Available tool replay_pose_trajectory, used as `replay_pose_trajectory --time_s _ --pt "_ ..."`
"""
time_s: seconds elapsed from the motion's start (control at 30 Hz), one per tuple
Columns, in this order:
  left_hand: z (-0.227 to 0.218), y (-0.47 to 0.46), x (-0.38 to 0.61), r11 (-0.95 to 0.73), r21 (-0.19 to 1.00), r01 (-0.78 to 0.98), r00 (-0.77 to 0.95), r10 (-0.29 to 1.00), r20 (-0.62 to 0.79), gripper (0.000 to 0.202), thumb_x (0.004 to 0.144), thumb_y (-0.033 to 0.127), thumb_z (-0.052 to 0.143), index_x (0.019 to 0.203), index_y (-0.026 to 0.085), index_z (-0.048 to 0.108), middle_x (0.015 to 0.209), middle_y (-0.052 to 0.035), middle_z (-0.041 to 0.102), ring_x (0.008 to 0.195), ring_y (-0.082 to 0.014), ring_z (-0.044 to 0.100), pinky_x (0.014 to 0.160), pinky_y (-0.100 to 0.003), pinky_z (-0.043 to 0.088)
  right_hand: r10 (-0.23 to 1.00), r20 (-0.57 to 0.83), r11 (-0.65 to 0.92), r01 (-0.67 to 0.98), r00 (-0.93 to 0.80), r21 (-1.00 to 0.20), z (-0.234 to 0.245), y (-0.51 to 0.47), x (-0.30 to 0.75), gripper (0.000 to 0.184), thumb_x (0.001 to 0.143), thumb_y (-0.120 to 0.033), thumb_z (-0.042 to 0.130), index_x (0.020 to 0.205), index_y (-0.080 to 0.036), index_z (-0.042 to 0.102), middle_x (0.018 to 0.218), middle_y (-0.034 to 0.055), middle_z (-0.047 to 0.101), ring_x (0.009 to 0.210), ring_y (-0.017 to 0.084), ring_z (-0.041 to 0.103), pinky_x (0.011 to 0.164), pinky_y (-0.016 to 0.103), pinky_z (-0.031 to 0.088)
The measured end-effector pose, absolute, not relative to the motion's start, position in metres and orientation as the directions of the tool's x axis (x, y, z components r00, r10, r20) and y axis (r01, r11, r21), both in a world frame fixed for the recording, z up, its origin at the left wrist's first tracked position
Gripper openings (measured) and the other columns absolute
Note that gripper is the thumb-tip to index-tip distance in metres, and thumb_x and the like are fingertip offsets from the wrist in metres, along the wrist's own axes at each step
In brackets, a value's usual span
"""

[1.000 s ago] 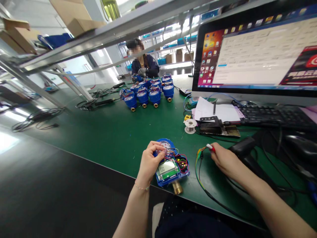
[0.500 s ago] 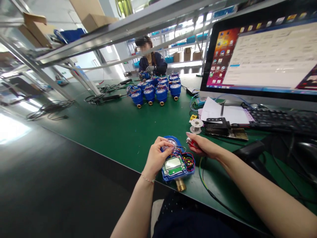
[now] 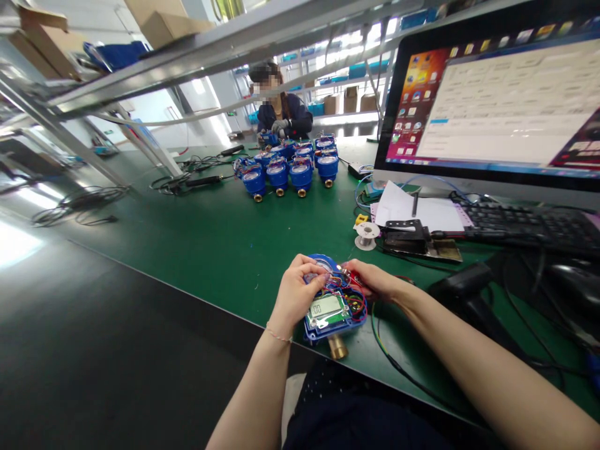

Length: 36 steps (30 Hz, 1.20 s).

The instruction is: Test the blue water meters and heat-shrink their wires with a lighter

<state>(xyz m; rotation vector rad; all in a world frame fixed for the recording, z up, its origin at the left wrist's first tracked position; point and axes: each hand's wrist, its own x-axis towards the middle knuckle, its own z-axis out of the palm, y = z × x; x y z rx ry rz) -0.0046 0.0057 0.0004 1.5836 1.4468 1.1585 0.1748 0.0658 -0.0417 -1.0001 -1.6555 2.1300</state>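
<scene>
A blue water meter [image 3: 334, 312] with an open top, a small LCD board and coloured wires sits at the near edge of the green bench [image 3: 225, 244]; its brass fitting [image 3: 337, 347] points toward me. My left hand [image 3: 296, 297] is closed on the meter's left side, fingers curled over its rim. My right hand [image 3: 372, 281] pinches a red clip [image 3: 352, 276] against the meter's upper right, where the wires are. A green and black cable [image 3: 389, 356] trails from the clip.
Several blue meters [image 3: 290, 169] stand in a group farther back, where another person [image 3: 281, 112] works. A monitor [image 3: 497, 94], keyboard [image 3: 520, 222], paper sheets [image 3: 417, 212], a wire spool [image 3: 366, 235] and a black handheld scanner [image 3: 462, 284] fill the right side. Loose cables [image 3: 79, 206] lie at left.
My right hand has carried the red clip leftward from the bench to the meter's wiring. My left hand has stayed on the meter.
</scene>
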Motion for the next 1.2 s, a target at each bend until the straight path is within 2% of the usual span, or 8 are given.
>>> replay_pose_trajectory --time_s 0.13,0.47,1.2 --pt "0.002 0.005 -0.005 -0.137 0.908 0.396 -0.022 0.987 0.158 0.004 0.070 0.017 0.064 0.069 0.018 0.068 0.082 -0.0003 0.054 0.083 -0.0133 0.053 0.080 -0.028 0.042 0.557 -0.369 -0.340 0.201 -0.744 -0.919 -0.043 0.066 0.175 0.049 0.083 -0.049 0.025 0.042 -0.021 0.030 0.031 -0.0046 0.021 0.026 0.008 0.015 0.026 0.020 0.012" --pt "0.004 0.006 -0.003 -0.134 0.897 0.422 -0.027 0.987 0.160 0.005 0.070 0.017 0.064 0.068 0.019 0.068 0.081 -0.0001 0.054 0.082 -0.0133 0.053 0.078 -0.027 0.042 0.501 -0.362 -0.374 0.181 -0.786 -0.910 -0.047 0.069 0.175 0.050 0.076 -0.055 0.029 0.038 -0.022 0.030 0.029 -0.0045 0.021 0.026 0.007 0.016 0.026 0.019 0.013" --pt "0.001 0.006 -0.007 -0.141 0.892 0.430 -0.023 0.986 0.167 0.004 0.070 0.019 0.064 0.068 0.019 0.067 0.080 0.0000 0.053 0.081 -0.0135 0.052 0.078 -0.028 0.042 0.423 -0.321 -0.378 0.157 -0.848 -0.913 -0.051 0.076 0.174 0.049 0.075 -0.056 0.028 0.040 -0.022 0.033 0.030 -0.0052 0.022 0.025 0.007 0.015 0.025 0.018 0.013"
